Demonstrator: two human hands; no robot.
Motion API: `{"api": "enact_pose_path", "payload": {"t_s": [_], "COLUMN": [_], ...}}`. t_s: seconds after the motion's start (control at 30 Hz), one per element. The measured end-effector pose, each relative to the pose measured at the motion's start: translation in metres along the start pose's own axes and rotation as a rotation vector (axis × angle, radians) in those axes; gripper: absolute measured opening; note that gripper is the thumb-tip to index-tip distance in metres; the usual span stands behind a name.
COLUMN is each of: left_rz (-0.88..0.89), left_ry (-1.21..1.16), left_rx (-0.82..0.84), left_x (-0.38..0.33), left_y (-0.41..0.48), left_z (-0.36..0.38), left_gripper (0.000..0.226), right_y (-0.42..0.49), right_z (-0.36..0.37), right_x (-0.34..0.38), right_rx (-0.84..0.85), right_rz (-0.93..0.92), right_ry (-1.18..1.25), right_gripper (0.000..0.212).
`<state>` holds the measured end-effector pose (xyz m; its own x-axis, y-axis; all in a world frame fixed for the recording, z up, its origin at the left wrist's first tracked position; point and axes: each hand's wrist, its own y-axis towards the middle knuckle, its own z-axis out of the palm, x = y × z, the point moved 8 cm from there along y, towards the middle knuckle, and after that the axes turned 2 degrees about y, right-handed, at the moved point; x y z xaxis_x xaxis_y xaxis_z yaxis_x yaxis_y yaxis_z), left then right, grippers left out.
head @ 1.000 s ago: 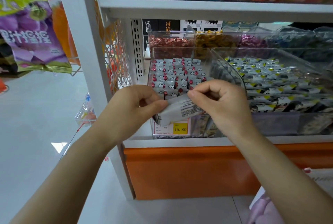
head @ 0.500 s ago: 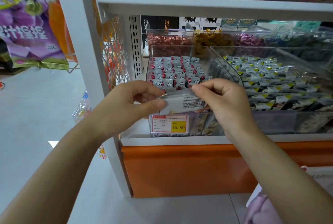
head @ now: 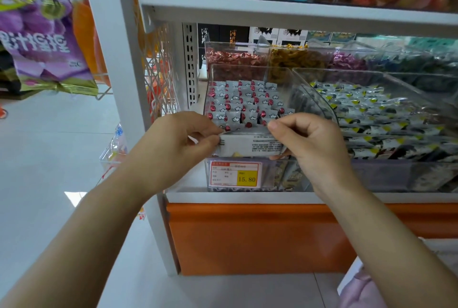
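Note:
A small white snack packet [head: 250, 145] with fine black print is held level in front of a clear plastic bin [head: 210, 84]. My left hand [head: 171, 149] pinches its left end between thumb and fingers. My right hand [head: 309, 144] pinches its right end, thumb under, fingers curled over the top edge. The bin behind holds several rows of small white packets [head: 244, 104] with red and cloud marks. A price tag [head: 236, 174] reading 15.80 is on the bin's front, just below the held packet.
A second clear bin [head: 421, 84] to the right holds yellow-and-black packets. More candy bins stand behind. A white shelf board [head: 272, 6] runs overhead, an orange base panel [head: 247, 238] below. Purple snack bags [head: 42, 42] hang at the left; grey floor lies beneath.
The packet has been turned from tilted to level and raised slightly in front of the bin. Both hands kept their grip on its ends.

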<state>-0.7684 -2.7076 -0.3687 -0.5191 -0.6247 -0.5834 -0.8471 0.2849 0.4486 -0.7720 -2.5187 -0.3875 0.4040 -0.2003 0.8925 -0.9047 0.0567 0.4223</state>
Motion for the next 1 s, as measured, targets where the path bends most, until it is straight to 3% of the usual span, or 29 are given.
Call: {"api": "enact_pose_path", "payload": {"t_s": [0.4,0.5,0.63,0.7,0.83,0.9,1.0], "left_rz": [-0.122,-0.071,-0.070,-0.077,-0.129,-0.153,-0.120], "left_ry": [-0.241,-0.131,-0.187,-0.208,-0.185,-0.227,-0.128], "left_rx": [0.075,0.123,0.128,0.092,-0.138,-0.197,-0.245], "left_x": [0.010,0.005,0.002,0.001,0.004,0.004,-0.001], "left_y": [0.000,-0.001,-0.001,0.000,0.004,0.006,0.009], "left_z": [0.012,0.020,0.019,0.020,0.013,0.014,0.015], "left_gripper": [0.013,0.022,0.020,0.019,0.020,0.023,0.038], "right_y": [0.000,0.000,0.003,0.005,0.005,0.005,0.008], "right_z": [0.002,0.006,0.008,0.005,0.010,0.010,-0.010], "right_x": [-0.008,-0.009,-0.018,-0.023,-0.022,-0.016,-0.009], "right_rx": [0.020,0.059,0.143,0.138,0.173,0.171,-0.065], "right_rz": [0.074,0.083,0.195,0.247,0.224,0.124,0.023], "right_ry": [0.135,0.148,0.196,0.234,0.408,0.261,0.170], "right_gripper": [0.016,0.022,0.019,0.018,0.031,0.036,0.026]}}
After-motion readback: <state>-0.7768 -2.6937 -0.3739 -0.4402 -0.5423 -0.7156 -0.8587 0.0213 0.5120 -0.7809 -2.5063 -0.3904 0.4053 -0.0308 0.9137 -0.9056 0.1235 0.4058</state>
